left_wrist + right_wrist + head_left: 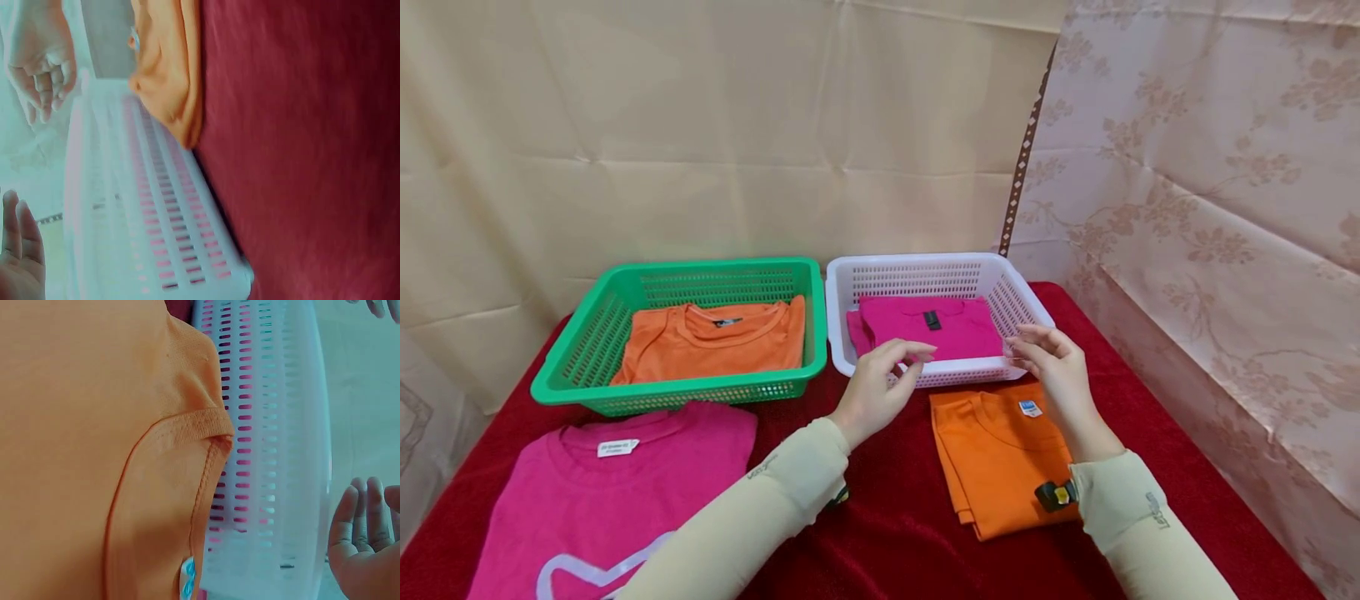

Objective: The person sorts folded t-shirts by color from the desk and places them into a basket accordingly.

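My left hand (880,385) hovers near the front rim of the white basket (925,374), with its fingers loosely bent and nothing in them. At the basket's front right corner is my right hand (1060,375), its fingers relaxed and holding nothing. A folded pink shirt (895,327) with a dark neck label lies inside that basket. Below my right hand, a folded orange shirt (1000,467) rests on the red cloth against the basket's front. In the right wrist view, the orange shirt's collar (187,428) and the slotted basket wall (265,456) show up close.
Left of the white basket stands a green basket (681,387) holding a folded orange shirt (722,346). In front of it lies a pink shirt (617,483) with a white star outline. Red cloth (887,508) covers the table; curtains (700,125) hang behind and to the right.
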A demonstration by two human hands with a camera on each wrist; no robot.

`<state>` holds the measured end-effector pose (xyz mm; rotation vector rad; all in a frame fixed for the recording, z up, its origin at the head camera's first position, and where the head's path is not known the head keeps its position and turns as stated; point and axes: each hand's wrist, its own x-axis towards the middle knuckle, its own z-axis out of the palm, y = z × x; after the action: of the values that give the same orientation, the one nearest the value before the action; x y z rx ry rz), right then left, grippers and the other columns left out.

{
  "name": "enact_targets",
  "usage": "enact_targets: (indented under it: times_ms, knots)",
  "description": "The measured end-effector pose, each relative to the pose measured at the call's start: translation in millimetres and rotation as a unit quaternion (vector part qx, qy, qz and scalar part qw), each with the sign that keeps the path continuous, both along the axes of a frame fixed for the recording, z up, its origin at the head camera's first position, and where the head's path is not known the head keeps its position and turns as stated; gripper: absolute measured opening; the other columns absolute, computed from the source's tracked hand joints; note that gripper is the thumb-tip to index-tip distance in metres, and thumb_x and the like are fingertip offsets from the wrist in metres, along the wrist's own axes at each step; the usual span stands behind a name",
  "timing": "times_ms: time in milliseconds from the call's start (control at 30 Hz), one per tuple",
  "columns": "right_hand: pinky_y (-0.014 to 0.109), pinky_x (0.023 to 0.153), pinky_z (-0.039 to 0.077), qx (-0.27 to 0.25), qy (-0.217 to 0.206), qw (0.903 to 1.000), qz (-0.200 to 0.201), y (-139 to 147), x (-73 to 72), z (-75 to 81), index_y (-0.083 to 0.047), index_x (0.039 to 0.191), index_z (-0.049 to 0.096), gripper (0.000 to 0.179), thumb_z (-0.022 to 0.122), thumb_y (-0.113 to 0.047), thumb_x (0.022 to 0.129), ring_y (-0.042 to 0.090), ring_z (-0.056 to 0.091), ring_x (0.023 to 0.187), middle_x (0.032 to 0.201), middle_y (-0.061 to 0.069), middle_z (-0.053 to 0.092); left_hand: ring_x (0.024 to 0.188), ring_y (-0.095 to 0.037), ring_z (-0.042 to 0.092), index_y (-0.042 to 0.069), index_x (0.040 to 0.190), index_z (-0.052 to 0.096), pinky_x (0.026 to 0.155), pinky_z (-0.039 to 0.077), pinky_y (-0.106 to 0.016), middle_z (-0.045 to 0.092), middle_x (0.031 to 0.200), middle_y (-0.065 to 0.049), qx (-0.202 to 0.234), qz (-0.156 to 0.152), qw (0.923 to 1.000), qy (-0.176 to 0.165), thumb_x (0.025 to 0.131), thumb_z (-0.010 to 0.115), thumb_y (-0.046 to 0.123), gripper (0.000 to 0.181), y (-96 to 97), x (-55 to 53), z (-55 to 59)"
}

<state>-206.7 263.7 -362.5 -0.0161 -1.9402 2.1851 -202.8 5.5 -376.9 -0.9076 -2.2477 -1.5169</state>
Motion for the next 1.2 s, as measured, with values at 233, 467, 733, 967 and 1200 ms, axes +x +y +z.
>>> enact_targets:
  times_ms: [233,467,733,967,1200]
  knots:
    - [0.021,0.076,0.059,0.01,-0.013,0.9999,0.002,16.9,22.9,-2.4,-0.014,0.104,0.071,0.012,0.065,-0.008,0.095,0.009,0.071,0.077,0.088,-0.008,0.074,0.094,-0.019,0.064,0.005,0.114,0.07,0.08,0.057,-0.028,0.072,0.108,-0.009,0.041,-0.029,0.9985,-0.021,0.096,0.059,0.004,0.021,5.5,18.2,-5.1]
    - [0.021,0.073,0.059,0.019,-0.022,0.9996,0.006,32.2,36.7,-9.1,-0.016,0.103,0.071,0.013,0.065,-0.008,0.095,0.009,0.072,0.076,0.087,-0.007,0.075,0.095,-0.016,0.063,0.008,0.115,0.071,0.077,0.053,-0.023,0.072,0.112,-0.004,0.01,-0.039,0.9964,-0.074,0.096,0.06,0.006,0.021,9.0,29.9,-13.5]
    - [0.02,0.073,0.058,0.047,-0.039,0.9981,0.006,55.5,48.6,-14.8,-0.023,0.104,0.07,0.014,0.064,-0.012,0.096,0.009,0.072,0.077,0.09,-0.011,0.075,0.099,-0.016,0.062,0.008,0.119,0.068,0.078,0.053,-0.022,0.069,0.117,-0.004,-0.041,-0.064,0.9848,-0.156,0.098,0.059,0.009,0.023,16.8,44.0,-21.8]
    - [0.019,0.073,0.058,0.047,-0.056,0.9973,0.005,73.8,52.9,-19.4,-0.027,0.103,0.07,0.017,0.063,-0.012,0.097,0.006,0.071,0.079,0.091,-0.013,0.074,0.104,-0.023,0.063,0.005,0.127,0.062,0.083,0.053,-0.023,0.065,0.126,-0.012,-0.026,-0.073,0.9727,-0.219,0.097,0.059,0.01,0.03,24.0,53.8,-26.3]
    - [0.017,0.072,0.057,0.085,-0.071,0.9938,0.01,91.5,55.4,-28.0,-0.034,0.1,0.069,0.023,0.06,-0.013,0.098,0.004,0.071,0.08,0.09,-0.018,0.072,0.11,-0.034,0.063,0.001,0.134,0.055,0.086,0.055,-0.031,0.056,0.135,-0.022,0.025,-0.08,0.9525,-0.293,0.095,0.063,0.01,0.041,32.9,66.9,-27.8]
